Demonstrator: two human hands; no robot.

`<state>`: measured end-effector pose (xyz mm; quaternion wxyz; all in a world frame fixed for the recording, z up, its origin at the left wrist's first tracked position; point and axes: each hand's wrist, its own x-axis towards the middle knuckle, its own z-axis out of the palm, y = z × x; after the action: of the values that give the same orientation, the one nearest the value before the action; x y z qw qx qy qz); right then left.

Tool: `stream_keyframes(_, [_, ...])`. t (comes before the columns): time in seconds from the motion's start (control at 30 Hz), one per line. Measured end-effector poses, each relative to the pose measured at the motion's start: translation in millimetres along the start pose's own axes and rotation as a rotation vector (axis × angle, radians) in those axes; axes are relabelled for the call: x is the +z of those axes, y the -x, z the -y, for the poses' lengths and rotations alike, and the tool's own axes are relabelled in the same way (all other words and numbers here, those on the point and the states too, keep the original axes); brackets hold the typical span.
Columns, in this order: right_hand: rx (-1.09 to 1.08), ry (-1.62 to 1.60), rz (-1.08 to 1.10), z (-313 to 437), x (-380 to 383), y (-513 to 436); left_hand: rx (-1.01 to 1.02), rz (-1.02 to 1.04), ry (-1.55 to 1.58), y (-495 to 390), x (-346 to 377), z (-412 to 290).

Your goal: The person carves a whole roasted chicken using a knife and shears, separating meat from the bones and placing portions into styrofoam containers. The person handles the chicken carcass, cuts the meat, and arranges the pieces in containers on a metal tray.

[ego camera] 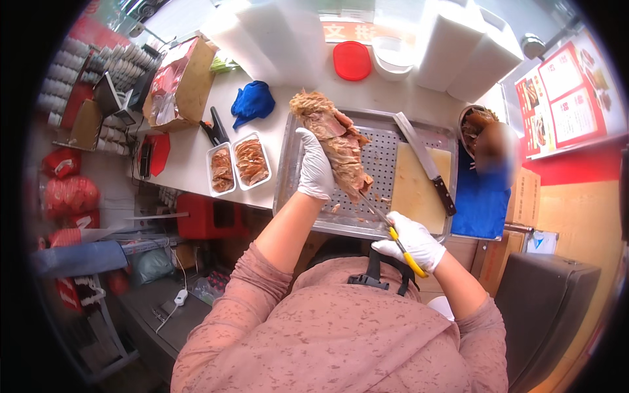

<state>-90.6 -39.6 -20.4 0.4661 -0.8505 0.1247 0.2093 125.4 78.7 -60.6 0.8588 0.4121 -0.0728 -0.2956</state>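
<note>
My gloved left hand (pixel 315 164) grips a large piece of cooked meat (pixel 334 135) from its left side. The meat is held up at a slant over a perforated metal tray (pixel 290 194). In my gloved right hand (pixel 417 240) is a thin metal hand tool with yellow-and-dark handles (pixel 409 260), which looks like long-nose pliers. Its tip meets the lower end of the meat; whether it grips anything there is too small to tell. A yellowish cutting board (pixel 417 196) lies in the tray's right half. Across board and tray rim rests a knife (pixel 420 154) with a dark handle.
Left of the tray stand two white containers of sliced meat (pixel 251 162), black-handled tongs (pixel 218 126) and a blue cloth (pixel 253 103). Tall white container stacks (pixel 452 49), a red lid (pixel 352 60) and white bowls (pixel 392 56) line the back. At right is a bowl of meat (pixel 474 127).
</note>
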Motion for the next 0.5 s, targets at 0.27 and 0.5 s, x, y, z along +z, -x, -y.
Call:
stream_keyframes(0.27, [-0.073,-0.006,-0.274,10.2,26.6,-22.2,0.046,0.012,0.003,16.3,25.4,-4.2])
stream_keyframes(0.5, [-0.061,-0.032,-0.241,10.8,21.1,-20.1,0.159,0.082,-0.081,23.8,25.4,-11.6])
